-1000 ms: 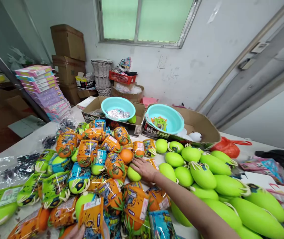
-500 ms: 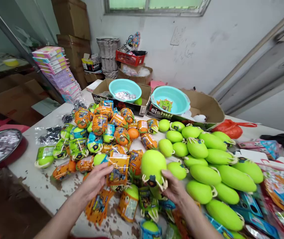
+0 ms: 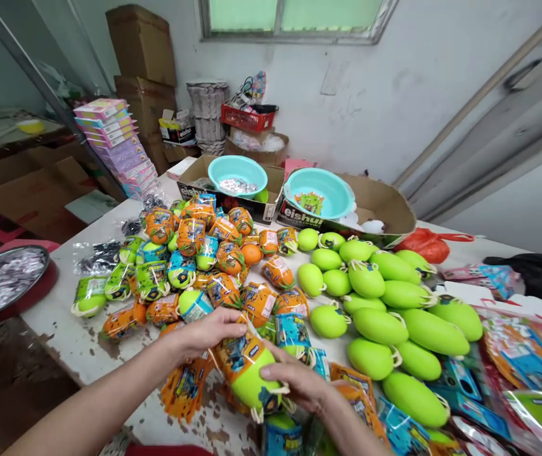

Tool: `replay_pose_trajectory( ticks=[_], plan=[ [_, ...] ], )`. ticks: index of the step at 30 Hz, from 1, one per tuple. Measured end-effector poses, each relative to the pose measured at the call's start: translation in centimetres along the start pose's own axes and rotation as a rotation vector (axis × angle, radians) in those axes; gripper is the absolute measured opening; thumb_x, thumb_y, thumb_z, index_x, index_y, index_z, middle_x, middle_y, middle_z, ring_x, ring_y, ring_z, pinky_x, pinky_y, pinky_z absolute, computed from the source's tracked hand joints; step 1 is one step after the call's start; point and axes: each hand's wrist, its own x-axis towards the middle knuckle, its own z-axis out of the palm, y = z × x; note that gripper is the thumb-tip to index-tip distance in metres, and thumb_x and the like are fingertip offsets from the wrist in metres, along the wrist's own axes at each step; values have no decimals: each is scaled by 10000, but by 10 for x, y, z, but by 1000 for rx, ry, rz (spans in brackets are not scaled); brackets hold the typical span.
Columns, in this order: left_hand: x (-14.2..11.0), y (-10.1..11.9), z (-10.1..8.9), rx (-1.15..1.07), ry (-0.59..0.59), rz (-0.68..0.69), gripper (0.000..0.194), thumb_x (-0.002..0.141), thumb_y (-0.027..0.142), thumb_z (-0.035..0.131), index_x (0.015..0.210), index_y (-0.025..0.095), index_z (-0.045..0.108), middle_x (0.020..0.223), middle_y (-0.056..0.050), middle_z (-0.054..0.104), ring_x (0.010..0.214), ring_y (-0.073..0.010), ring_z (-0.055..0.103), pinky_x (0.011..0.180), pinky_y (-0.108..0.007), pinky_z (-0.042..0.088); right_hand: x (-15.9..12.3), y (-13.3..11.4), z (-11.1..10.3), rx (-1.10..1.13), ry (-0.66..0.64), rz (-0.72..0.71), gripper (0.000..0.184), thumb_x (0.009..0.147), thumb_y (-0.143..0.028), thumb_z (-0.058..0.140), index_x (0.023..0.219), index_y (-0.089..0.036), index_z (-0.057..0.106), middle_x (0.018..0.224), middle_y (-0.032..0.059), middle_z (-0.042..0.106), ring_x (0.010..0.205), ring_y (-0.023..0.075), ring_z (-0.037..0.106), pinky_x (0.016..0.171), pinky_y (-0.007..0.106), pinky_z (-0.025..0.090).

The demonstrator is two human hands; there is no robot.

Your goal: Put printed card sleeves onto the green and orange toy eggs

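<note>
My left hand (image 3: 211,330) pinches the upper edge of a printed orange wrapper (image 3: 238,349). The wrapper is around the upper part of a bright green egg-shaped toy (image 3: 255,384), which tilts down to the right. Around the toy's bare lower end my right hand (image 3: 296,378) is closed, near its cream strings and dark patch. Below my left hand lies a fanned pile of flat orange wrappers (image 3: 187,389). To the right rest many unwrapped green egg-shaped toys (image 3: 380,326). Wrapped orange, blue and green toys (image 3: 191,235) crowd the table to the left.
Two turquoise basins (image 3: 237,176) stand in cardboard boxes (image 3: 389,212) at the back. A red bag (image 3: 425,246) lies behind the green toys. A dark red basin of small pieces (image 3: 7,282) stands at the left, and flat packaging (image 3: 522,348) lies right.
The green toy in my right hand has come left and down to the orange wrapper in my left hand, and is now partly inside it. Earlier my right hand reached among the toys.
</note>
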Motion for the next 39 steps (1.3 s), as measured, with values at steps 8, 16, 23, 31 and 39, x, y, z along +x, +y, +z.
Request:
replay_pose_trajectory(
  ticks=[8, 16, 23, 31, 39],
  plan=[
    [-13, 2, 3, -28, 580, 358, 510, 623, 258, 784, 1109, 228, 632, 1203, -74, 616, 1156, -234, 517, 912, -249, 417, 6, 2, 23, 115, 159, -323, 695, 610, -333, 740, 1247, -208, 492, 1122, 84, 647, 1037, 278, 604, 900, 412, 448],
    [-34, -47, 9, -65, 217, -44, 516, 677, 428, 714, 1090, 131, 630, 978, -147, 684, 764, -244, 650, 500, -241, 488, -4, 39, 36, 134, 251, -254, 770, 665, -345, 747, 1331, -231, 379, 1238, 90, 583, 1147, 280, 534, 953, 429, 421],
    [-64, -72, 12, -104, 54, -177, 542, 641, 399, 749, 1108, 153, 628, 925, -93, 704, 832, -240, 643, 666, -273, 499, -20, 75, 42, 205, 173, -117, 612, 742, -464, 681, 1267, -229, 472, 1253, 103, 572, 1138, 273, 542, 961, 451, 408],
    [-75, -88, 27, -260, 51, -98, 527, 620, 455, 760, 1053, 175, 650, 969, -81, 698, 882, -253, 643, 883, -389, 455, -23, 85, 43, 133, 148, -122, 470, 725, -383, 707, 1134, -182, 586, 1098, 90, 657, 1005, 275, 615, 920, 442, 436],
    [-77, -83, 34, -130, 21, -115, 557, 647, 456, 736, 1110, 163, 637, 998, -79, 693, 973, -281, 613, 880, -362, 452, -30, 92, 33, 5, 213, -161, 563, 721, -442, 698, 1205, -209, 530, 1189, 79, 613, 1122, 278, 546, 981, 437, 390]
  ],
)
